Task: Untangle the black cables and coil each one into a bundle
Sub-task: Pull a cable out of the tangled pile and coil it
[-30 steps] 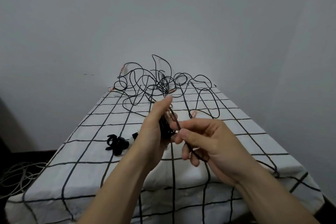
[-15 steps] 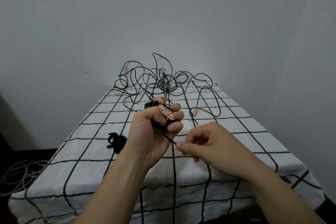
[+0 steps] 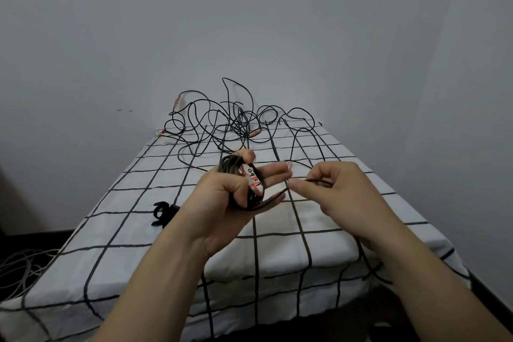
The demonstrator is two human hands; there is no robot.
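Above tablecloth [image 3: 319, 233]: coil [image 3: 229, 165] in left grip [image 3: 227, 203], tail [image 3: 319, 181] in right grip [image 3: 336, 194].

Cables partly out of sight
The left hand [image 3: 222, 203] covers most of its coiled cable bundle [image 3: 230, 165]; its wrist hides part of a small black bundle [image 3: 161, 209] to its left.

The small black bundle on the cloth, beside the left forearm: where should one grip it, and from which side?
Probably pinch the small black bundle across its bunched middle, from above-left: loops splay outward, and the left forearm hides its right part.
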